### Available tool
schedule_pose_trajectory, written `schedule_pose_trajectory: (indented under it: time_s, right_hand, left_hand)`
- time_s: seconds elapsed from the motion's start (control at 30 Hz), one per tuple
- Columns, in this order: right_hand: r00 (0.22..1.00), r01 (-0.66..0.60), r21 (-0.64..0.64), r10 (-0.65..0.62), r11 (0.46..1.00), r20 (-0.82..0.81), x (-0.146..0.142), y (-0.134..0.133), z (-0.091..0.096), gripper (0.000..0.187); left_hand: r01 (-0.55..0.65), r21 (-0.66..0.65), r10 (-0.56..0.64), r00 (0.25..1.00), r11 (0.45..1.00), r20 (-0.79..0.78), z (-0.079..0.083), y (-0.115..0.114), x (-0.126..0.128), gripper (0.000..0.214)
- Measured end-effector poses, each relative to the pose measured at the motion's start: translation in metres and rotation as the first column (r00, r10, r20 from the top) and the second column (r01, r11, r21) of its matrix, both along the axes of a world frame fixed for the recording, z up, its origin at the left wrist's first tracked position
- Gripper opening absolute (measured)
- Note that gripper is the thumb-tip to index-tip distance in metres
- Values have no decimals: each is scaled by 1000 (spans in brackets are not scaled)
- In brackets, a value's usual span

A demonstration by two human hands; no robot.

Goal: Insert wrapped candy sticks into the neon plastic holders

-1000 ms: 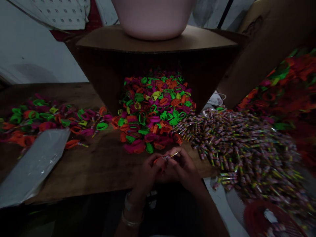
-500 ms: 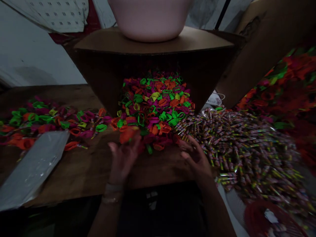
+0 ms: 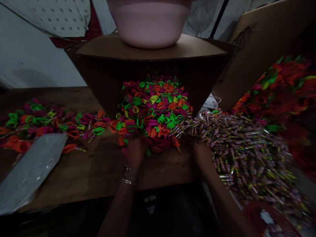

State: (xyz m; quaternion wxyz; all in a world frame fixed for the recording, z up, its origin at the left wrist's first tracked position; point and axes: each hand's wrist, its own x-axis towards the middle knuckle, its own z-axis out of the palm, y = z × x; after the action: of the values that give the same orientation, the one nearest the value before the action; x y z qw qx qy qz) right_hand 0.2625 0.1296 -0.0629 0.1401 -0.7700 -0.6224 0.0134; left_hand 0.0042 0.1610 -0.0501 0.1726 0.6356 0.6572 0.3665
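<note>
My left hand (image 3: 135, 152), with a bracelet at the wrist, reaches into the front edge of a heap of coloured plastic loops (image 3: 160, 105), green, orange, purple and yellow. Its fingers are hidden by the hand itself and the dark. My right hand (image 3: 201, 154) is at the near-left edge of a spread of small wrapped candy tubes (image 3: 237, 141); its fingertips are too dark and blurred to make out. Between the hands, an orange loop (image 3: 175, 142) with a tube sticking out of it lies on the wooden table (image 3: 98, 168).
The heap spills from an open cardboard box (image 3: 96, 79), with a pink basin (image 3: 150, 26) on top. At left, a clear plastic bag (image 3: 37, 171) lies before more loops (image 3: 37, 118), some with tubes. More loops (image 3: 283, 89) are piled at right. A red container (image 3: 261, 214) stands lower right.
My left hand has turned over and moved right and into the loops. My right hand has shifted to the tubes' edge. An orange loop with a tube now lies between them.
</note>
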Motion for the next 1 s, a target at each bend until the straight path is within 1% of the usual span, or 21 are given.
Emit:
schedule_pose_trajectory:
  time_s: [0.07, 0.13, 0.2, 0.23, 0.27, 0.3, 0.33, 0.37, 0.4, 0.43, 0.47, 0.5, 0.53, 0.57, 0.67, 0.8, 0.87, 0.93, 0.97, 1.0]
  right_hand:
    - [998, -25, 28, 27, 999, -48, 0, 1, 1, 24]
    - [991, -55, 64, 62, 996, -120, -3, 1, 2, 24]
    - [974, -88, 99, 107, 991, -202, -13, -3, 1, 30]
    - [950, -106, 129, 138, 986, -279, -21, -6, 0, 32]
    - [906, -122, 166, 178, 979, -383, -31, -9, -1, 33]
    - [835, -131, 204, 219, 970, -504, -42, -13, -1, 31]
    - [736, -139, 230, 255, 963, -627, -52, -16, -2, 29]
    - [620, -147, 240, 278, 960, -734, -63, -21, -2, 27]
    - [510, -158, 232, 281, 960, -813, -71, -25, -3, 26]
    - [433, -174, 211, 267, 962, -861, -78, -29, -3, 27]
    - [382, -189, 187, 248, 964, -890, -83, -33, -3, 29]
    - [355, -200, 170, 233, 965, -905, -86, -37, -3, 31]
    - [345, -207, 160, 225, 965, -911, -88, -41, -2, 34]
    - [346, -214, 153, 222, 965, -912, -87, -44, -1, 37]
    - [346, -279, 140, 235, 950, -908, -83, -52, 3, 44]
    - [330, -348, 158, 278, 924, -902, -76, -59, 11, 50]
    - [315, -369, 166, 291, 914, -903, -73, -62, 14, 54]
    - [313, -399, 158, 296, 903, -902, -69, -63, 15, 53]
    - [320, -410, 149, 295, 900, -900, -68, -64, 15, 52]
    - [329, -415, 140, 292, 899, -898, -68, -64, 15, 51]
  left_hand:
    - [-18, 30, 16, 998, 999, 66, 2, -3, -2, 23]
    - [-62, 42, 50, 972, 997, 230, 4, -10, -2, 28]
    - [-86, -3, 79, 904, 996, 420, 5, -19, 5, 27]
    - [-79, -45, 91, 861, 996, 501, 4, -22, 9, 24]
    - [-65, -88, 104, 815, 994, 570, 3, -26, 15, 19]
    - [-49, -125, 116, 773, 991, 624, 2, -29, 22, 14]
    - [-34, -151, 127, 739, 988, 662, 0, -32, 28, 12]
    - [-20, -175, 138, 702, 984, 698, -2, -35, 34, 12]
    - [3, -208, 156, 650, 978, 744, -5, -38, 39, 16]
    - [38, -243, 175, 587, 969, 790, -7, -41, 42, 21]
    - [86, -277, 193, 521, 957, 831, -8, -45, 45, 25]
    - [142, -309, 217, 449, 941, 867, -9, -49, 46, 29]
    - [199, -333, 239, 385, 921, 891, -8, -53, 46, 32]
    - [249, -349, 255, 341, 904, 905, -7, -57, 45, 33]
    - [334, -353, 253, 309, 874, 917, 0, -65, 40, 33]
    - [386, -348, 239, 303, 854, 923, 6, -68, 35, 32]
    - [445, -331, 241, 247, 832, 939, 5, -67, 33, 37]
    - [494, -316, 257, 185, 810, 949, 2, -68, 31, 44]
    - [503, -312, 259, 176, 806, 950, 0, -69, 31, 45]
    - [503, -307, 248, 183, 808, 951, -1, -70, 30, 46]
